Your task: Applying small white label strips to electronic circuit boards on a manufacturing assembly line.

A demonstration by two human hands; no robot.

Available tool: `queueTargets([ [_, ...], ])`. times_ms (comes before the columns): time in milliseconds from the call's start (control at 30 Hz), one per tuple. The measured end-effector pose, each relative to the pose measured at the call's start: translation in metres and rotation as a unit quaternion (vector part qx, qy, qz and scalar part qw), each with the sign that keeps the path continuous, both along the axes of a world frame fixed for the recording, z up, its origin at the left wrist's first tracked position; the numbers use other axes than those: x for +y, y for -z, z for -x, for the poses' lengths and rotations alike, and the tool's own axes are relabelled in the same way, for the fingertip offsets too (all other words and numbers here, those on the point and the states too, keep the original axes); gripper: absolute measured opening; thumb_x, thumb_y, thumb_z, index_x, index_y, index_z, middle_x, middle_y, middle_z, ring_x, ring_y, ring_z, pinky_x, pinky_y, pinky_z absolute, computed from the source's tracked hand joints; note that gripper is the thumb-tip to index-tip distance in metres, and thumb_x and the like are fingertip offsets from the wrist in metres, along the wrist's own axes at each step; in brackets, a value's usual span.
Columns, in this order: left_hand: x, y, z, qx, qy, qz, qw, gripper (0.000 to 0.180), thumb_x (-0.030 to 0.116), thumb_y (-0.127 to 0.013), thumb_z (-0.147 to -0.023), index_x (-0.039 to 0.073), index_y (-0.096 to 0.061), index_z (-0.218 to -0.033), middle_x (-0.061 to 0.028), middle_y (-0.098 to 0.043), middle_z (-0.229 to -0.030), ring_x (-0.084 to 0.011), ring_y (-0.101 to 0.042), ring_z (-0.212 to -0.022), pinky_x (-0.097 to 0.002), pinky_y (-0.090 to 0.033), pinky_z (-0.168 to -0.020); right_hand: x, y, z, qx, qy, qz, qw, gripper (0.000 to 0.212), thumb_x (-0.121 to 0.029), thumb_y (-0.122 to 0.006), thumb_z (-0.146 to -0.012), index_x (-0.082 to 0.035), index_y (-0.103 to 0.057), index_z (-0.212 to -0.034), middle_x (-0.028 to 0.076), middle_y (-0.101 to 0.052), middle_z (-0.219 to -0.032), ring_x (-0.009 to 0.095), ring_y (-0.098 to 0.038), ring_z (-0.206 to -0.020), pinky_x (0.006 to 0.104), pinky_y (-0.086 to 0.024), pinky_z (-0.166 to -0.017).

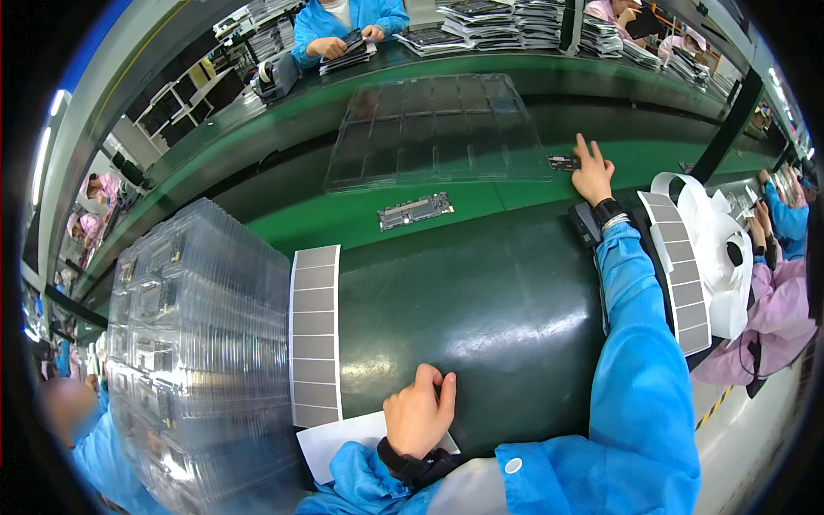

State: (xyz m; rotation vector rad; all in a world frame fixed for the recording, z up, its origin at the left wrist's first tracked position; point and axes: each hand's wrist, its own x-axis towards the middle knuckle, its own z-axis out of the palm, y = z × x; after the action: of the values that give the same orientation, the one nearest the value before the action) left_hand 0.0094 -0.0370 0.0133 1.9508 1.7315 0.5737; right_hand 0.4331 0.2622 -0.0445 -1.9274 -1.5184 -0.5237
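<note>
My right hand [593, 174] reaches out over the green belt [489, 199] at the far right, its fingers spread. Beside those fingers lies a small dark circuit board [562, 162], partly covered by them; whether they touch it is unclear. Close to my body, my left hand [419, 412] rests loosely curled above a white sheet [339, 442], with nothing visible in it. A longer circuit board [415, 211] lies flat on the belt, left of the small one. Behind it sits a clear plastic tray [438, 129] with moulded compartments.
A tall stack of clear trays [197, 326] holding boards stands at the left. Label sheets lie to the left [315, 335] and right [678, 266], with a white backing-paper roll [717, 257] at right. Across the belt, a person [348, 30] handles a dark flat item near piled items.
</note>
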Motion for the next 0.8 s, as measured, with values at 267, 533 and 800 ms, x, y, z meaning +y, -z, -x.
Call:
queueTargets([
  [267, 0.001, 0.003, 0.0, -0.001, -0.003, -0.01, 1.0, 0.021, 0.029, -0.058, -0.091, 0.011, -0.05, -0.085, -0.0107, -0.058, -0.053, -0.0358, -0.059, -0.049, -0.0492, -0.043, -0.047, -0.02, -0.016, 0.015, -0.073, -0.043, 0.009, 0.996, 0.053, -0.006, -0.061, -0.068, -0.015, -0.058, -0.12, 0.007, -0.055, -0.106, 0.027, -0.045, -0.115, 0.0486, -0.027, -0.102],
  [533, -0.002, -0.002, -0.002, -0.027, -0.014, -0.021, 0.999, 0.018, 0.024, -0.058, -0.092, 0.007, -0.054, -0.086, -0.0082, -0.057, -0.054, -0.0309, -0.058, -0.05, -0.0427, -0.043, -0.048, -0.067, -0.036, 0.051, -0.059, -0.134, -0.074, 0.987, 0.021, -0.003, -0.064, -0.071, -0.012, -0.067, -0.089, 0.002, -0.057, -0.088, 0.024, -0.056, -0.092, 0.0439, -0.031, -0.095],
  [800, 0.005, 0.007, 0.007, -0.2, -0.018, -0.025, 0.979, 0.014, 0.008, -0.042, -0.093, 0.003, -0.054, -0.1, -0.0086, -0.063, -0.066, -0.0229, -0.063, -0.061, -0.0331, -0.047, -0.059, -0.213, -0.047, 0.172, -0.057, -0.451, -0.096, 0.885, 0.01, -0.008, -0.072, -0.07, -0.01, -0.069, -0.079, 0.001, -0.059, -0.079, 0.02, -0.058, -0.074, 0.0336, -0.043, -0.07],
])
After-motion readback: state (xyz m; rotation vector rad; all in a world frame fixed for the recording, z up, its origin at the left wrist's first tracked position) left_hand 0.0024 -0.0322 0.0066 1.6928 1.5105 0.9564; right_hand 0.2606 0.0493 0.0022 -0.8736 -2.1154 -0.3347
